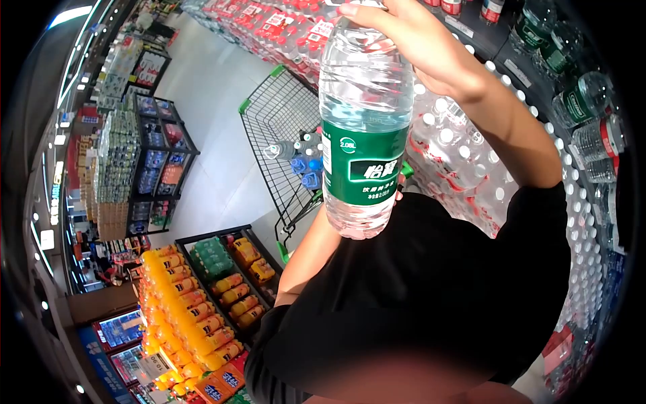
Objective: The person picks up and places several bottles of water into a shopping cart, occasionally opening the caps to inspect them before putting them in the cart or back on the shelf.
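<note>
A large clear water bottle [367,161] with a green label is held up in front of me, its cap end at the top of the view. My right hand [410,34] is closed round its neck and cap end; the cap itself is mostly out of sight. Behind the lower part, my left hand [398,196] grips the bottle. Only some fingertips show at its right edge, and the rest is hidden. Past the bottle stands a shopping cart [259,138] with green corners, with several small bottles [307,161] inside.
Shelves with green-labelled bottles [582,101] rise on the right, above packed rows of water bottles [457,148]. More shrink-wrapped packs [269,27] line the far side. Lower left is a display of orange drinks [195,310]. A pale floor aisle [208,87] runs beyond the cart.
</note>
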The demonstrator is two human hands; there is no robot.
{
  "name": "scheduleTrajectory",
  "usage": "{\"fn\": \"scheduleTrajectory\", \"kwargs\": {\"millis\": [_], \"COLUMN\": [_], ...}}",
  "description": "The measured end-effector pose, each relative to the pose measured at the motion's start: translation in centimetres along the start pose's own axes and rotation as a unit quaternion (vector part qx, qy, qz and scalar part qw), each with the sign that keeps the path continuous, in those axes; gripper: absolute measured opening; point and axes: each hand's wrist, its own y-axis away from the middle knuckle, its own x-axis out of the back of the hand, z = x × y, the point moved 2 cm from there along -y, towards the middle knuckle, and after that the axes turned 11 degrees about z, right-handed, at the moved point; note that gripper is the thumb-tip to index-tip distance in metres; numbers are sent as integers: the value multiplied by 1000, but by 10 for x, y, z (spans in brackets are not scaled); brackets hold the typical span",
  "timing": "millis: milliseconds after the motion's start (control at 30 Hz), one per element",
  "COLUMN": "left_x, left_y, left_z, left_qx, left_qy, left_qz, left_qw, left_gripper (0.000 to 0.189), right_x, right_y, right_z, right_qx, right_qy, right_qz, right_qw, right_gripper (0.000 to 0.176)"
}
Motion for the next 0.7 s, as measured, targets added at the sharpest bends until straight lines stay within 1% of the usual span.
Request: {"fn": "scheduleTrajectory", "kwargs": {"millis": [33, 67, 100, 133, 200, 233, 267, 367, 467, 533, 567, 667, 700], "left_x": [2, 8, 12, 18, 26, 21, 22, 21, 18, 17, 18, 23, 24], "left_y": [2, 4, 5, 8, 8, 8, 8, 7, 5, 4, 4, 1, 0], "left_z": [-3, -7, -10, -12, -14, -14, -12, -10, -14, -17, -18, -21, -22], "left_qx": [28, 53, 74, 89, 103, 98, 96, 79, 75, 87, 89, 94, 96], "left_qy": [24, 39, 49, 51, 52, 51, 46, 16, 29, 65, 64, 62, 61], "left_qz": [-18, -34, -47, -52, -54, -74, -78, -92, -98, -84, -80, -67, -63], "left_qw": [999, 997, 995, 993, 992, 991, 991, 993, 992, 990, 991, 991, 992], "left_gripper": [69, 69, 69, 70, 69, 69, 68, 71, 77, 84, 82, 75, 73], "right_x": [-5, -9, -5, -7, -8, -8, -11, -9, -3, -2, -1, 4, 7], "right_y": [1, 3, -5, 0, -1, 0, 3, 8, 12, 15, 16, 18, 19], "right_z": [5, 7, 6, 2, 0, 0, 0, 19, 12, 11, 10, 7, 9], "right_qx": [27, 52, 84, 52, 93, 114, 13, -66, 0, -71, -107, -158, -68], "right_qy": [-33, -26, 171, 157, 189, 206, 146, 55, 115, 100, 91, 40, 25], "right_qz": [2, -2, -73, -54, -76, -85, -52, -19, -22, 1, 13, 6, -21], "right_qw": [999, 998, 979, 985, 975, 968, 988, 996, 993, 992, 990, 987, 997], "right_gripper": [25, 26, 27, 25, 25, 25, 27, 31, 33, 33, 32, 42, 50]}}
